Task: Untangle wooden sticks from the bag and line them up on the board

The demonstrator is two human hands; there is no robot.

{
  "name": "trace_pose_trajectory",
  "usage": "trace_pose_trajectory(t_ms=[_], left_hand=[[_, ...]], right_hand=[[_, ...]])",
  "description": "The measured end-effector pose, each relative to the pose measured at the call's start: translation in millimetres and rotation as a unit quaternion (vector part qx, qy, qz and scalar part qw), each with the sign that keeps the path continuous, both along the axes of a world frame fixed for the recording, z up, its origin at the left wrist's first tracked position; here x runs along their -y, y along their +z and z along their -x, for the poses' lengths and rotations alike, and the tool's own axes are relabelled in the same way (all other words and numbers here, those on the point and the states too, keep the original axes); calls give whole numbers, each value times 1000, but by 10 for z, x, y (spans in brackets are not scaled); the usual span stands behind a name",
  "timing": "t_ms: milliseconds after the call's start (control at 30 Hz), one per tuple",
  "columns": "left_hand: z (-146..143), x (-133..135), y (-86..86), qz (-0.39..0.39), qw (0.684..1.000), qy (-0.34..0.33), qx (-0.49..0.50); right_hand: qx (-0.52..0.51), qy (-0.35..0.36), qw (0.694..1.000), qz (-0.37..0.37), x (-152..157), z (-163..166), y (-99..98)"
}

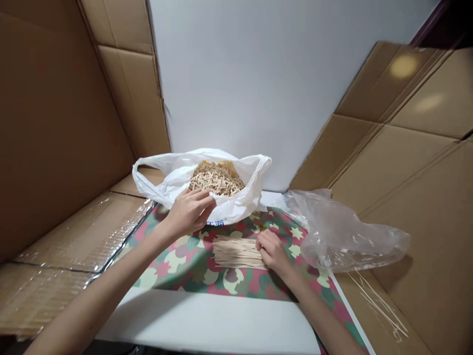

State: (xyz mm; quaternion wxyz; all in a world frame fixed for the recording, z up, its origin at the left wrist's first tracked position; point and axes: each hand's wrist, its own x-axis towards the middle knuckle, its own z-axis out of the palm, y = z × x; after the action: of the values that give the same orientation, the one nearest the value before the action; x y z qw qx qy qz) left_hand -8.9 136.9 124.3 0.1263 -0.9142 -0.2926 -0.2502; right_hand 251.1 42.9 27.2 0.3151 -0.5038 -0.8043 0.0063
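A white plastic bag lies open at the back of the cloth, with a heap of short, pale, twig-like pieces inside. At the bag's near rim is my left hand, its fingers bent and drawn together; whatever they hold, if anything, is hidden. In front of the bag, thin pale sticks lie side by side in a flat row. My right hand is curled over the right end of this row, fingers closed on the stick ends. Its fingertips are partly hidden.
A camouflage-patterned cloth covers part of the white table. To the right rests a crumpled clear plastic bag, with a few loose thin sticks near it. Cardboard walls enclose both sides.
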Motion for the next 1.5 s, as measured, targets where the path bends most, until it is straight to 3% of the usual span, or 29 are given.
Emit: trace_pose_trajectory(t_ms=[167, 367, 567, 700, 767, 833, 933, 1000, 1067, 1167, 1300, 1400, 1500], left_hand=[[-205, 176, -451, 60, 992, -91, -67], [-258, 174, -988, 141, 978, -110, -104], [-263, 159, -1154, 187, 972, -121, -76], [-273, 151, -1160, 225, 967, -116, -29], [-269, 154, -1131, 288, 950, -114, 22], [-269, 167, -1095, 405, 902, -125, 85], [-284, 210, -1061, 603, 761, -166, 169], [-300, 246, -1058, 679, 675, -192, 217], [-311, 276, -1058, 702, 631, -214, 251], [-306, 287, -1041, 695, 623, -246, 262], [-281, 254, -1000, 691, 626, -277, 232], [-274, 239, -992, 695, 622, -296, 209], [-281, 242, -1017, 706, 607, -301, 205]], right_hand=[[102, -10, 994, 27, -187, 33, -20], [138, -33, 986, 85, -186, 83, -210], [190, -24, 974, 123, -134, 103, -278], [211, -17, 971, 111, -135, 113, -272], [183, -13, 978, 102, -125, 101, -247], [125, -10, 988, 92, -104, 88, -207], [25, 4, 995, 94, -53, 94, -146], [-25, 18, 992, 124, -8, 124, -127], [-64, 32, 981, 182, 39, 165, -132], [-148, 52, 940, 303, 93, 214, -172], [-289, 64, 832, 469, 113, 248, -199], [-376, 82, 750, 538, 109, 276, -167], [-414, 98, 689, 587, 112, 298, -135]])
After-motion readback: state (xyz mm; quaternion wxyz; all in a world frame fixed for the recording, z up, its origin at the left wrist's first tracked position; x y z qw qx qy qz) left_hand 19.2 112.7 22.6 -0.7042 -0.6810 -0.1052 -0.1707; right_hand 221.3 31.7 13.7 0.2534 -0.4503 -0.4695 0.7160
